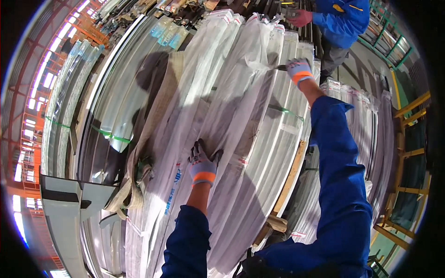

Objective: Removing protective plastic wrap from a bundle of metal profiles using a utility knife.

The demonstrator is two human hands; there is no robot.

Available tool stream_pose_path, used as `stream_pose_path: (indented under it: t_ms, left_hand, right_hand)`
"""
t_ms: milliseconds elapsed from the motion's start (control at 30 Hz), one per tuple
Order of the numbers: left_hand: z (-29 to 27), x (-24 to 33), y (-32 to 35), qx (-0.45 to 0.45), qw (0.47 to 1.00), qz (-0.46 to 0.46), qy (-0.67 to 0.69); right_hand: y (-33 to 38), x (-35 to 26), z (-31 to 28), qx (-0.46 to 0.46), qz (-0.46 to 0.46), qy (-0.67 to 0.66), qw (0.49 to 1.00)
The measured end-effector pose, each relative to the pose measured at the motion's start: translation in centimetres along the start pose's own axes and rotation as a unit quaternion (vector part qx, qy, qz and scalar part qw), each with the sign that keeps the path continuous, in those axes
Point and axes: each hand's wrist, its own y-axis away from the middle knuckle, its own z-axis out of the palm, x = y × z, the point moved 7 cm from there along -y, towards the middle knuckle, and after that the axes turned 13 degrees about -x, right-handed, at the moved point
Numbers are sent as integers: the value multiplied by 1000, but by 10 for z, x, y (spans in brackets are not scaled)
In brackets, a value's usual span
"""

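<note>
A stack of long metal profiles wrapped in clear plastic film (241, 120) fills the middle of the scene, running from near to far. It is judged heavy and stiff, its film thin, slippery and easily torn. The left hand (202, 163) is pressed flat on the wrap, fingers spread, holding nothing. The right hand (299, 69), arm stretched far, is closed on a small dark tool (281, 67) at the film.
</note>
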Motion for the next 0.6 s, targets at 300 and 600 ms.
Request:
stream_pose_path:
  t_ms: [300,600]
  left_hand:
    - [-2,8,2,-10,1000,-11,-11]
    - [-9,16,5,4,1000,12,8]
  right_hand:
    - [46,-18,53,12,138,-519,844]
    - [15,-92,-13,-49,216,-615,757]
